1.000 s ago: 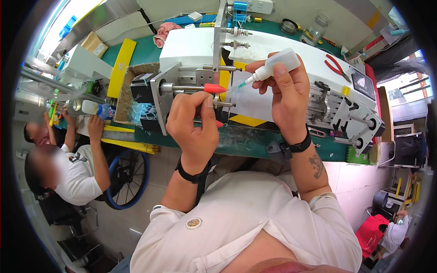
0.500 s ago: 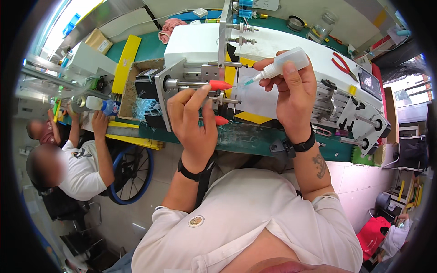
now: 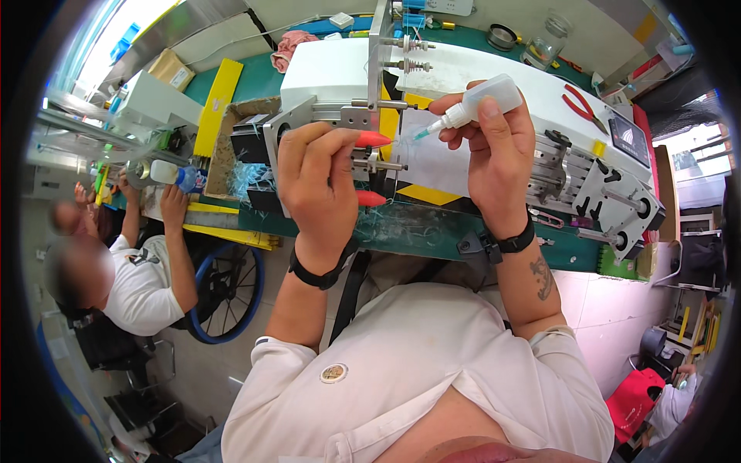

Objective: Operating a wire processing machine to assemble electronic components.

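Note:
My right hand (image 3: 502,166) grips a translucent white squeeze bottle (image 3: 494,99), tilted with its thin teal nozzle pointing down and left. The nozzle's end is close to the point of the upper red cone-shaped tip (image 3: 373,139) on the machine, where fine, faint strands show. I cannot tell whether nozzle and strands touch. My left hand (image 3: 318,181) is closed at the wide end of this red tip, fingers bent around it; its shaft is hidden behind them. Below sits a second red tip (image 3: 372,199), next to the same hand. White paper (image 3: 436,166) lies behind the nozzle.
Red-handled pliers (image 3: 580,106) lie on the white machine cover (image 3: 455,65). Spring-loaded metal posts (image 3: 409,44) stand on an upright plate. A box with blue strands (image 3: 245,179) is at left. Farther left, a co-worker (image 3: 150,282) sits beside a blue-rimmed wheel (image 3: 252,285).
My left hand has shifted a little left, its fingers curling closer around the upper red tip. The bottle's nozzle has moved slightly up and left.

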### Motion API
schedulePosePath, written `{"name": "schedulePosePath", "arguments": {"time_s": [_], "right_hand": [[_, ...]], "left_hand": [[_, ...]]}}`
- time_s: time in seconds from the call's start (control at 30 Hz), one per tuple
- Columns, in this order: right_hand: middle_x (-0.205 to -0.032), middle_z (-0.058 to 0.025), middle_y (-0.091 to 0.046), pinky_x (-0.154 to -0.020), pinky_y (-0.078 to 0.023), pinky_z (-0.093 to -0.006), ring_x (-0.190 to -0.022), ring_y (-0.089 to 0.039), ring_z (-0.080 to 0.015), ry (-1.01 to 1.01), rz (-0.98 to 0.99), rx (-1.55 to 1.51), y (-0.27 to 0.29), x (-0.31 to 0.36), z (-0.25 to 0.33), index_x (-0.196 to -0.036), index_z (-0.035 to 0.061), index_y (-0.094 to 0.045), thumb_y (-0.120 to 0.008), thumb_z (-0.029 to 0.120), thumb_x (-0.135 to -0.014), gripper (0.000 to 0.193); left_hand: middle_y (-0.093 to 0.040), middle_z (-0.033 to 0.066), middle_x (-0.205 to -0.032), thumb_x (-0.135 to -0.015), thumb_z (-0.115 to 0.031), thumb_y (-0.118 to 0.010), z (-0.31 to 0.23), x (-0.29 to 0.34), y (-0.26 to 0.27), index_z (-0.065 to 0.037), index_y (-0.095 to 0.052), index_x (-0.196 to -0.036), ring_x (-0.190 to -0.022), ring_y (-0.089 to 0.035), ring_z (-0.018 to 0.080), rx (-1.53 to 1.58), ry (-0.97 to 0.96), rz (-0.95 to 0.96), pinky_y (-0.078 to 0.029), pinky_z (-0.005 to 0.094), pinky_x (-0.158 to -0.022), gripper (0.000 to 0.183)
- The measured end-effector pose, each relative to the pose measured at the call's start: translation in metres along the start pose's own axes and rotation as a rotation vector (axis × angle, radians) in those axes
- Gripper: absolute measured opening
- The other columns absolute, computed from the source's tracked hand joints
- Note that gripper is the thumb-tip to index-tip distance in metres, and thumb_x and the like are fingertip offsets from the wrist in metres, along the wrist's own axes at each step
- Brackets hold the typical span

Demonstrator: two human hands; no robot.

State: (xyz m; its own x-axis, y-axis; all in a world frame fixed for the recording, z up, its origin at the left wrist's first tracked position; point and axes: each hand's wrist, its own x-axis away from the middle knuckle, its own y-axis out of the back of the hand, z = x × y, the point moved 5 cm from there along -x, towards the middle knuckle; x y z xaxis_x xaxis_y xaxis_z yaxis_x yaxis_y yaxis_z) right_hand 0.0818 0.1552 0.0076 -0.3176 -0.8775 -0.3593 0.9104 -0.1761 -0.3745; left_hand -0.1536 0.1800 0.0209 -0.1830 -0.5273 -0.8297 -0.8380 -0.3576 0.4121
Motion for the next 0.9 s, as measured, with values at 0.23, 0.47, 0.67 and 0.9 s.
{"name": "schedulePosePath", "arguments": {"time_s": [0.23, 0.47, 0.67, 0.9], "right_hand": [[-0.114, -0.0216, -0.085, -0.075, -0.058, -0.0298, -0.085, -0.076, -0.0164, 0.002, 0.003, -0.012, 0.000, 0.002, 0.000, -0.132, 0.0088, -0.060, -0.064, 0.035, -0.120, 0.029], [-0.113, -0.0213, -0.085, -0.075, -0.058, -0.0299, -0.084, -0.076, -0.0165, 0.007, 0.003, -0.021, 0.000, 0.003, 0.002, -0.132, 0.0089, -0.060, -0.065, 0.037, -0.119, 0.031], [-0.113, -0.0209, -0.085, -0.075, -0.059, -0.0302, -0.084, -0.076, -0.0160, 0.011, 0.003, -0.021, 0.000, 0.004, 0.001, -0.131, 0.0089, -0.060, -0.065, 0.037, -0.120, 0.030], [-0.114, -0.0211, -0.085, -0.076, -0.059, -0.0299, -0.086, -0.076, -0.0154, 0.022, 0.013, -0.019, -0.002, 0.003, 0.001, -0.131, 0.0096, -0.059, -0.064, 0.037, -0.120, 0.030]], "left_hand": [[-0.077, 0.0118, -0.117, -0.093, 0.011, -0.081, 0.000, 0.005, 0.006, -0.005, -0.081, -0.122, -0.104, -0.072, 0.0320, -0.024, -0.068, 0.044, -0.057, 0.0410, -0.091, 0.034], [-0.077, 0.0076, -0.107, -0.088, 0.006, -0.089, 0.004, 0.001, 0.004, -0.006, -0.083, -0.111, -0.096, -0.071, 0.0307, -0.022, -0.138, 0.007, -0.057, 0.0418, -0.084, 0.027], [-0.078, 0.0092, -0.107, -0.091, 0.009, -0.082, 0.002, -0.004, 0.000, -0.005, -0.078, -0.106, -0.099, -0.070, 0.0312, 0.007, -0.129, 0.030, -0.056, 0.0417, -0.089, 0.021], [-0.077, 0.0093, -0.105, -0.092, 0.009, -0.080, -0.010, -0.008, -0.001, -0.005, -0.077, -0.105, -0.096, -0.069, 0.0311, 0.031, -0.117, 0.030, -0.055, 0.0420, -0.088, 0.019]]}}
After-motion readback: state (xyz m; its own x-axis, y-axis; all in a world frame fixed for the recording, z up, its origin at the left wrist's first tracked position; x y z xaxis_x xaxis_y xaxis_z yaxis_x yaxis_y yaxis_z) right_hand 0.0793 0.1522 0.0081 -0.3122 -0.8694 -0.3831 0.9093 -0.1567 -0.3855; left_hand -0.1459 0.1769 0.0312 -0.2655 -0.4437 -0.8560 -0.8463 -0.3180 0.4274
